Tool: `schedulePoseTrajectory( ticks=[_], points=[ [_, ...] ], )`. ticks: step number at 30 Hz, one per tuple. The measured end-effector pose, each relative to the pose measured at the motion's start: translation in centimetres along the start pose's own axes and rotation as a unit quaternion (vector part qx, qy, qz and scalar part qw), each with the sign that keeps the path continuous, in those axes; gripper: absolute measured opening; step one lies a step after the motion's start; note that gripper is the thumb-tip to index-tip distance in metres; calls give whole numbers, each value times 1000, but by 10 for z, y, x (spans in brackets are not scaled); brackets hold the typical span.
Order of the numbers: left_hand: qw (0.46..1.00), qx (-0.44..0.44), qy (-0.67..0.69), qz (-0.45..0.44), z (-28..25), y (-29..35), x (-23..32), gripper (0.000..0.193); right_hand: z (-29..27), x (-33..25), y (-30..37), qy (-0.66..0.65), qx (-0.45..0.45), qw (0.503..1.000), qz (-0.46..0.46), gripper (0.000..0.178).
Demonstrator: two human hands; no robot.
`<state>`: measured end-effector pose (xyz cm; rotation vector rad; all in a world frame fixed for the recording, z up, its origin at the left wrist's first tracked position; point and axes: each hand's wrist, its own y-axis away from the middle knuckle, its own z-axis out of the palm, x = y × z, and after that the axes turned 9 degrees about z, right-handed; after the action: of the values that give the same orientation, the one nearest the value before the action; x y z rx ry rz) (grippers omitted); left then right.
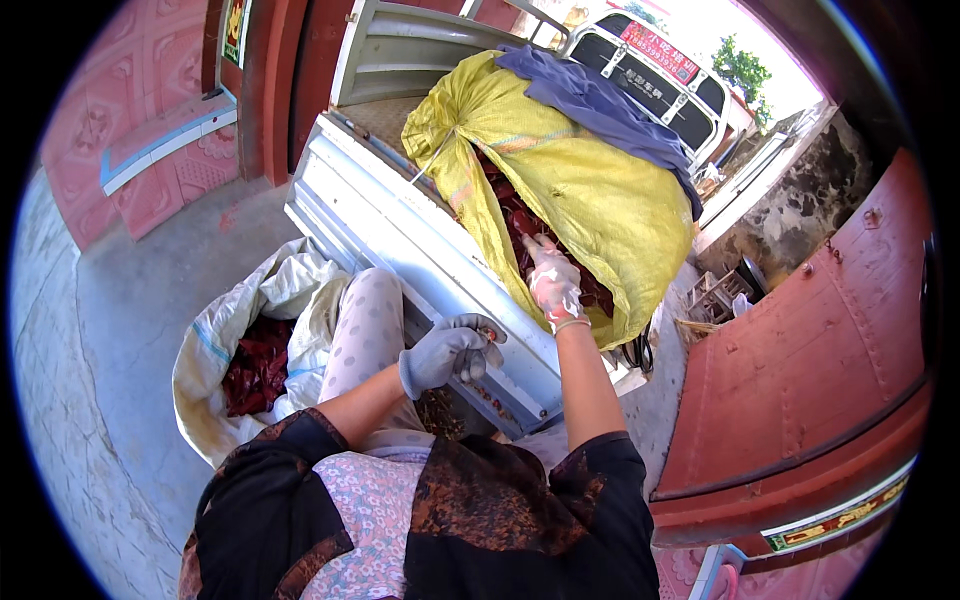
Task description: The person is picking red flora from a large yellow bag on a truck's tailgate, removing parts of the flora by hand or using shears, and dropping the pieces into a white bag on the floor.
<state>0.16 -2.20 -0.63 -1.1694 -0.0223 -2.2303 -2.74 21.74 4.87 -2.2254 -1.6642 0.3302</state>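
Observation:
My right hand [555,282], in a pink-and-white glove, reaches into the slit of a big yellow woven sack [600,200]. Its fingers stretch out onto the dried red chillies [517,215] inside, and no chilli shows clearly in its grip. Lower and to the left, my left hand [450,352] wears a grey glove with its fingers curled. A small reddish-brown bit shows at its fingertips, too small to name. Beside my left leg stands an open white woven sack [215,345] with more dark red chillies [258,368] in it.
The yellow sack lies on the bed of a small white truck, whose side panel [375,215] runs in front of my knees. A blue-purple cloth [610,95] covers the sack's far side. A red metal gate [800,350] stands at right. Small debris [438,412] lies below my left hand.

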Motion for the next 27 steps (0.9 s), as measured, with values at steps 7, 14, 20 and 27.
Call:
schedulePoseTrajectory(
  ticks=[7, 14, 20, 27],
  points=[
    [998, 7, 55, -13, -7, 1, -2, 23, -13, 17, -10, 46, -24, 999, -15, 34],
    [996, 14, 70, -49, 1, -8, -5, 35, -32, 31, 29, -457, 42, 881, 119, 29],
    [984, 8, 152, -88, 7, -9, 4, 45, -89, -23, 95, -336, 146, 923, -115, 32],
    [999, -21, -11, -45, 26, -9, 14, 35, -94, -55, 142, -303, 41, 949, -80, 24]
  ],
)
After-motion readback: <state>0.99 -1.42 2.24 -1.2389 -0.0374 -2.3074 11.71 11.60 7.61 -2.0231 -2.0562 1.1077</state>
